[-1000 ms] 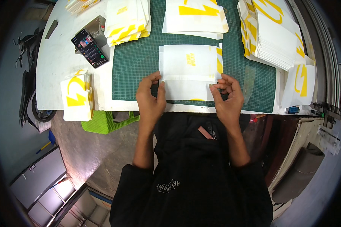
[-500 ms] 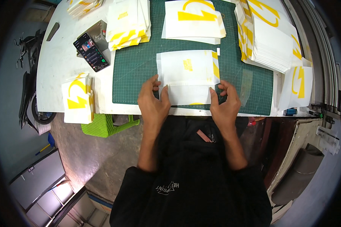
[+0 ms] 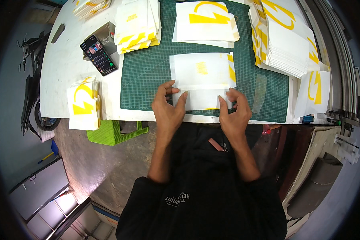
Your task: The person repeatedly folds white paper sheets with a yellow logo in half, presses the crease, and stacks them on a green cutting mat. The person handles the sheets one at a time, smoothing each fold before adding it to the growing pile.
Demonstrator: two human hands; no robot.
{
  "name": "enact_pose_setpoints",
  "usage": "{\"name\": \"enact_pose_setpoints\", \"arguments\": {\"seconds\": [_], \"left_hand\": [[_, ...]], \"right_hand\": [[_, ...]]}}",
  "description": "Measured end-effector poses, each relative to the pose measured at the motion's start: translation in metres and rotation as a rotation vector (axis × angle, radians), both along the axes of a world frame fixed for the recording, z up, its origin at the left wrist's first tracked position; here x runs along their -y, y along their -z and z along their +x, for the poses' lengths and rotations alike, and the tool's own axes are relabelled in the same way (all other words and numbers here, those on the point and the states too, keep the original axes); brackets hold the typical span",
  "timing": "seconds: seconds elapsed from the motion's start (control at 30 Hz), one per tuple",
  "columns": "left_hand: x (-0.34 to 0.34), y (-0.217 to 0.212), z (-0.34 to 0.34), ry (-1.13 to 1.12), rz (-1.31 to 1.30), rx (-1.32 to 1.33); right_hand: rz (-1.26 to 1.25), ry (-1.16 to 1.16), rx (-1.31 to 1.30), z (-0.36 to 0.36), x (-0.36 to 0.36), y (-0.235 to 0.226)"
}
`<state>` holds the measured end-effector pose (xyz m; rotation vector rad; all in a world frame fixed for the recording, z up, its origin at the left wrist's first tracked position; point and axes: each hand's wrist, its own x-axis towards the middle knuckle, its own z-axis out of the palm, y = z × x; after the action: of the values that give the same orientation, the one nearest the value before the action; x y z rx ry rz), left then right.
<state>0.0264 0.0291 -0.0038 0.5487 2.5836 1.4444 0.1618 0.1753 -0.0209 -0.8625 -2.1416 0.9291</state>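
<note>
A folded white paper sheet with yellow print lies on the green cutting mat, a crease running across its lower half. My left hand is at its lower left side, thumb on the lower flap and curled fingers by the left edge. Opposite it, my right hand has its thumb on the flap and bent fingers at the right edge. The paper sits between thumb and fingers on both sides. The undersides of the fingers and the paper are hidden.
Similar printed papers lie beyond it. More stacks stand at the far left, near left and right. A phone leans on a grey box. Below the table edge is a green plastic stool.
The paper has shifted slightly right. My left hand has moved right and inward over its edge, and my right hand has come a little inward, so the hands are closer together.
</note>
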Motion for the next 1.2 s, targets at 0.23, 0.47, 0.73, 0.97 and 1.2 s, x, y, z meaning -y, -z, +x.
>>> {"name": "enact_pose_setpoints", "arguments": {"seconds": [0.23,0.47,0.73,0.97,1.2], "left_hand": [[-0.002,0.0,-0.005,-0.01,-0.065,-0.086],[-0.008,-0.006,-0.007,0.112,-0.243,-0.176],[0.008,-0.003,-0.021,0.556,-0.245,-0.609],[0.008,0.008,-0.019,0.571,-0.151,-0.628],[0.012,0.015,-0.026,0.603,-0.116,-0.677]], "right_hand": [[0.208,-0.159,0.076,0.0,-0.013,-0.001],[0.345,-0.696,0.327,-0.021,-0.059,-0.02],[0.452,-0.726,0.185,-0.021,-0.061,-0.023],[0.505,-0.648,0.075,-0.01,-0.062,-0.009],[0.521,-0.646,0.09,-0.011,-0.066,-0.019]]}}
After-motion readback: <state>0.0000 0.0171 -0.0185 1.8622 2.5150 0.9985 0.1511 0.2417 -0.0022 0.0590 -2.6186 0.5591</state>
